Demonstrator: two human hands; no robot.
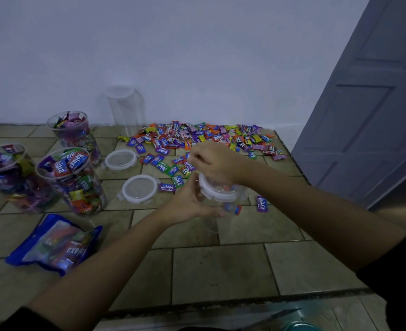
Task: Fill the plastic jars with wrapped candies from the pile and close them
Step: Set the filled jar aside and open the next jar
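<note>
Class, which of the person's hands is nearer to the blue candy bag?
Left. The left hand holds the clear jar by its side, right of the blue candy bag; the right hand sits farther right, on the white lid.

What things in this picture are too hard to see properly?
All in the head view:
held jar: the left hand and blur hide how many candies are inside.
white lid: the right hand covers it, so clipped or loose is unclear.
leftmost jar: cut off by the left edge.
teal thing: cut off by the bottom edge.
far candies: names too small and blurred.
</note>
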